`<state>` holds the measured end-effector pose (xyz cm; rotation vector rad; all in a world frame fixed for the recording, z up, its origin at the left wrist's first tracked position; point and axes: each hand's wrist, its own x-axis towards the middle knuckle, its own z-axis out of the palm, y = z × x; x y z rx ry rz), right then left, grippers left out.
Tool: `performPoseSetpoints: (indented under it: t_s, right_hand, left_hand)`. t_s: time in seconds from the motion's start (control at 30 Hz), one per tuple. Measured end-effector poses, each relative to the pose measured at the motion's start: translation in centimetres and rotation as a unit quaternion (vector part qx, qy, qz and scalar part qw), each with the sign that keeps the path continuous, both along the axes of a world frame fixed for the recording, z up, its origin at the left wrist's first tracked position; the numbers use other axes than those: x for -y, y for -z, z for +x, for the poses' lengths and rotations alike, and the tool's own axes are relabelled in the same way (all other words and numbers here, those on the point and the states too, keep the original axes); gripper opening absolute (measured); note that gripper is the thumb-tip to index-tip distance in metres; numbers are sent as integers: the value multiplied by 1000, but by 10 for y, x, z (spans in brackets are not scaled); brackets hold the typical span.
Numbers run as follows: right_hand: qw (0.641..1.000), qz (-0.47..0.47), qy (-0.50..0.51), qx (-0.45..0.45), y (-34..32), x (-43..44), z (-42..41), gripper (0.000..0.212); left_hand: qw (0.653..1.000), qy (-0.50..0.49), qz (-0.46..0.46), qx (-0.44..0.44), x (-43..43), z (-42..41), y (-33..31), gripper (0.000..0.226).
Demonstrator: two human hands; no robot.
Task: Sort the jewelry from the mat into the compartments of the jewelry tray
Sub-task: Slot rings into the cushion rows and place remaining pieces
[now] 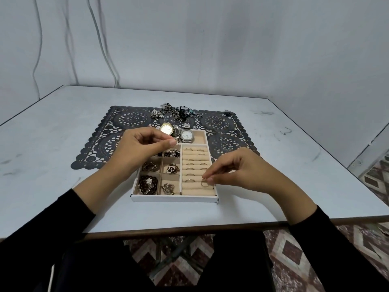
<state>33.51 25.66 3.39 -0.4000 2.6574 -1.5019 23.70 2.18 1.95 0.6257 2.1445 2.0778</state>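
1. Pinched a thin ring [203,182] in the right hand [237,169], thumb and forefinger closed on it, touching the ring rolls at the near right corner of the jewelry tray [174,198].
2. Held the left hand [143,144] over the tray's far left, fingers [172,142] curled, thumb and forefinger tips pressed together; could not tell whether anything lay between them.
3. Saw a round gold watch [166,129] and a square silver watch [187,135] at the tray's far end.
4. Saw tangled necklaces [174,111] at the far edge of the black lace mat [219,121] on the desk [63,123].
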Motion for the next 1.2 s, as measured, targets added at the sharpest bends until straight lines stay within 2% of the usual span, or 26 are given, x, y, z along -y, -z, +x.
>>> performPoseSetpoints:
  t_s: [0.4, 0.7, 0.97, 1.2]
  right_hand:
    - [991, 128, -39, -18, -8, 3, -1, 13]
    - [990, 131, -53, -6, -18, 2, -4, 11]
    - [980, 183, -76, -5, -16, 5, -6, 10]
    - [984, 168, -60, 3, -18, 2, -8, 10]
  left_hand:
    - [1000, -5, -15, -15, 2, -1, 2, 17]
    - [1000, -4, -13, -23, 2, -2, 3, 20]
    - [999, -2, -9, -32, 2, -2, 3, 20]
    - [999, -4, -18, -26, 3, -2, 2, 17]
